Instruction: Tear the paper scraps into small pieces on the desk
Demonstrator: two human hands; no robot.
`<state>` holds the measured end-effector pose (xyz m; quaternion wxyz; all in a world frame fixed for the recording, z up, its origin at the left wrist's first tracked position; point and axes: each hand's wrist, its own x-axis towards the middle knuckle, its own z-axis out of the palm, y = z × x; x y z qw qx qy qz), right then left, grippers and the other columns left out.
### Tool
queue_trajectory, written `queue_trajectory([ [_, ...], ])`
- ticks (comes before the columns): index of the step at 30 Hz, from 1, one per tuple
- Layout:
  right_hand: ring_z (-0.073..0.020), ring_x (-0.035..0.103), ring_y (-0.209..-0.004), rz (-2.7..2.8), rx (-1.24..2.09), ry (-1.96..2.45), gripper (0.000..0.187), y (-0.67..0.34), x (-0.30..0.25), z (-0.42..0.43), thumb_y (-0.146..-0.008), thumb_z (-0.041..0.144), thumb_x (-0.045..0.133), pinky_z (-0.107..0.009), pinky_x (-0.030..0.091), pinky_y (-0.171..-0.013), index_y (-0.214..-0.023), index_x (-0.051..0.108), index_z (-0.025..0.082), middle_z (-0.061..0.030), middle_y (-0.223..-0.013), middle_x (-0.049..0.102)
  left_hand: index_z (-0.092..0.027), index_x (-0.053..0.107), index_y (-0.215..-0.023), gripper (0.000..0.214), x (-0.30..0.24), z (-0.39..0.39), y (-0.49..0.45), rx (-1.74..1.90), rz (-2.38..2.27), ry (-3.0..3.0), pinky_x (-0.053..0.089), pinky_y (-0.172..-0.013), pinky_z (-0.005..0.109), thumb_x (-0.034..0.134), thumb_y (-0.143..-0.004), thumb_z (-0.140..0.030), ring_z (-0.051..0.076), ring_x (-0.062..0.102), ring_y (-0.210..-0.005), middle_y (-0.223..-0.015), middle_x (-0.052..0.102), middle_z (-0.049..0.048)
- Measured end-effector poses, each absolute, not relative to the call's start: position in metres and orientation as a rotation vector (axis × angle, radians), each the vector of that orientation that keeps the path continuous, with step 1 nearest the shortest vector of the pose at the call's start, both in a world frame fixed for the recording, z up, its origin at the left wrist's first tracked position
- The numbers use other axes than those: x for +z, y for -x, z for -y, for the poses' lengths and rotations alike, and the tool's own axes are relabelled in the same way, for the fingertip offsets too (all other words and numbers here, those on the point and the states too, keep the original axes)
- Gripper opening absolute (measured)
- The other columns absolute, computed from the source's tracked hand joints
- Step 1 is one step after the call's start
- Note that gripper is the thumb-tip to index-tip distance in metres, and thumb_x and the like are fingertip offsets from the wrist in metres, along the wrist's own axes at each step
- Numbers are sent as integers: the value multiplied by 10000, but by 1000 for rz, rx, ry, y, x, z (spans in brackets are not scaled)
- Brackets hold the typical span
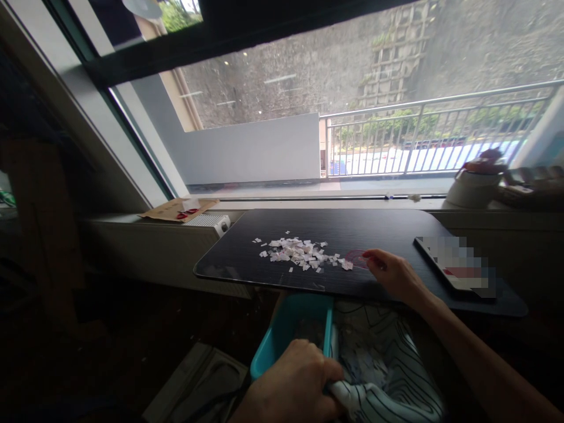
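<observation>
My left hand (299, 382) is closed around the bunched edge of a pale cloth with dark wavy stripes (409, 370), which sags in front of me. Whitish bits, not clearly made out, lie in its hollow. Over the dark tabletop, my right hand (392, 273) has its fingers curled together. At their tips is a thin, see-through pinkish thing (356, 258), too faint to name. Just left of it, many small white paper scraps (299, 252) lie in a loose heap on the table (370, 226).
A turquoise bin (264, 358) stands below the table edge. A tablet-like device (453, 264), partly blurred out, rests on the table's right. On the sill are brown paper with red-handled scissors (181, 215) at left and a pale rounded container (473, 185) at right.
</observation>
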<state>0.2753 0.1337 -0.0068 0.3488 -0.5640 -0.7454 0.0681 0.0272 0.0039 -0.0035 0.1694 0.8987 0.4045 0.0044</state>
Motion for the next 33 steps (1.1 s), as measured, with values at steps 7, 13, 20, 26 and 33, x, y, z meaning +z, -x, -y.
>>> queue_trajectory([
  [7, -152, 605, -607, 1891, 204, 1457, 280, -268, -2, -130, -798, 300, 454, -253, 443, -574, -956, 665, 205, -32, -760, 693, -223, 640, -682, 177, -2, -5, -32, -16, -1153, -2571, 347, -568, 234, 629, -726, -394, 171, 577, -611, -600, 611, -13],
  [13, -139, 575, -577, 1922, 287, 1427, 263, -263, -2, -126, -788, 316, 477, -242, 429, -560, -935, 668, 210, -9, -695, 667, -224, 631, -683, 150, -2, -4, -30, 17, -1134, -2576, 339, -571, 231, 643, -715, -369, 166, 574, -604, -597, 608, -20],
  [20, -146, 590, -603, 1938, 295, 1488, 242, -277, -1, -116, -779, 296, 482, -248, 429, -585, -929, 659, 228, 0, -695, 661, -217, 604, -658, 164, 3, -5, -32, 61, -1100, -2579, 333, -566, 233, 651, -709, -365, 157, 569, -575, -577, 597, -31],
  [26, -151, 593, -618, 1874, 200, 1560, 245, -282, -2, -117, -766, 288, 489, -255, 425, -603, -925, 663, 221, -5, -694, 663, -211, 593, -643, 174, 2, -5, -32, 72, -1102, -2566, 346, -581, 225, 644, -716, -360, 151, 566, -565, -563, 587, -30],
  [33, -142, 582, -595, 1895, 247, 1499, 288, -272, -1, -125, -784, 305, 462, -246, 421, -578, -947, 672, 195, -21, -711, 668, -207, 586, -637, 177, 3, -6, -34, 28, -1095, -2574, 333, -571, 228, 662, -699, -354, 163, 585, -591, -580, 609, -22],
])
